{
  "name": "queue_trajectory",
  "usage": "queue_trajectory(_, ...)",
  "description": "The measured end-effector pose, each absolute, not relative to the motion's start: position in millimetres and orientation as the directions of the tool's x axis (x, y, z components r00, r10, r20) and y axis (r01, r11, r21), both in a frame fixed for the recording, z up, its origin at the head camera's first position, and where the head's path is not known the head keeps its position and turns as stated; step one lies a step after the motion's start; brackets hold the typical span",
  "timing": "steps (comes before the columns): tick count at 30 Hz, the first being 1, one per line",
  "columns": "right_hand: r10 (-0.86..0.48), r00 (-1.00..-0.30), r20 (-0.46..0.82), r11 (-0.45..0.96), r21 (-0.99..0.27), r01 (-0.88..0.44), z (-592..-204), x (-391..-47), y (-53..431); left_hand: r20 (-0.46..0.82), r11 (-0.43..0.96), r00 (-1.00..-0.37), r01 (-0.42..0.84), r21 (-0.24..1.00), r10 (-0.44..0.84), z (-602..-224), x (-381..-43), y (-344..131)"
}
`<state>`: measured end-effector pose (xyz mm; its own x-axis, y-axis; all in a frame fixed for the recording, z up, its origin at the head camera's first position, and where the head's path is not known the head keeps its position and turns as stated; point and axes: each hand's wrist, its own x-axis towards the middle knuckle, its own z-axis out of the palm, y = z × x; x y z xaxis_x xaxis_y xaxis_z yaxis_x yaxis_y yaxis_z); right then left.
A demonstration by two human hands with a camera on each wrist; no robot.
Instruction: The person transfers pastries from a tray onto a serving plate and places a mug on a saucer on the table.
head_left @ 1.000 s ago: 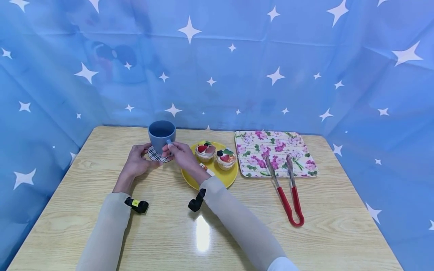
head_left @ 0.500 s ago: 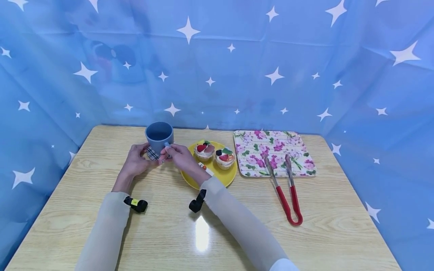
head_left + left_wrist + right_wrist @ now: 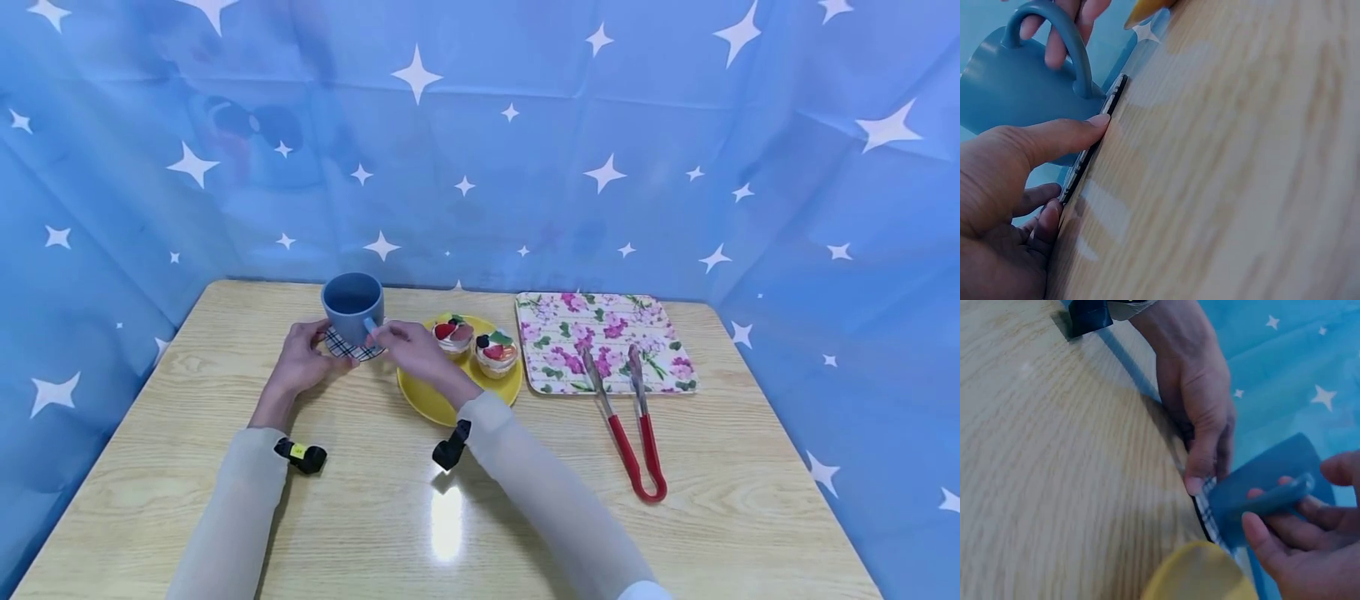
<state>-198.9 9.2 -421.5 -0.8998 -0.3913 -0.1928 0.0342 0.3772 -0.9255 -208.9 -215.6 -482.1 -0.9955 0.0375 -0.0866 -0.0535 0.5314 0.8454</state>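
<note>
A blue mug [image 3: 352, 304] stands upright on a round checked coaster [image 3: 352, 348] near the table's back edge. My left hand [image 3: 303, 358] pinches the coaster's left side; the thumb [image 3: 1079, 134] lies along its front edge in the left wrist view, fingers at its side. My right hand [image 3: 420, 354] is at the mug's handle [image 3: 1282, 495]. Its fingers [image 3: 1266, 540] are loose around the handle, and the thumb is apart from it. Below that hand is a yellow plate [image 3: 427, 404] bearing two fruit-topped tarts [image 3: 495, 353], partly hidden by my right forearm.
To the right lies a floral tray [image 3: 558, 367], with red-handled tongs [image 3: 637, 458] resting their tips on it and their handles on the wooden table [image 3: 360, 517]. A blue star-patterned curtain [image 3: 480, 125] hangs right behind and on both sides.
My right hand has loosened on the handle and shifted slightly right, uncovering more of the handle and coaster. The mug has come down slightly in view. My left hand stays at the coaster.
</note>
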Motion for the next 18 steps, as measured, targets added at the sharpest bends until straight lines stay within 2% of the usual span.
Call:
queue_trajectory(4, -0.401, -0.892, -0.208, 0.421, -0.907, 0.022, -414, -197, 19, -0.101, 0.525, -0.995, -0.072, 0.848, 0.027, -482, -209, -215)
queue_trajectory(10, -0.463, -0.854, -0.236, 0.381, -0.923, 0.049, -408, -190, 36, -0.124, 0.542, -0.992, -0.082, 0.836, 0.040, -481, -204, -216)
queue_trajectory(18, -0.502, -0.849, -0.164, 0.337, -0.941, -0.017, -392, -180, 59, -0.147, 0.545, -0.989, -0.131, 0.828, -0.015, -469, -201, -210)
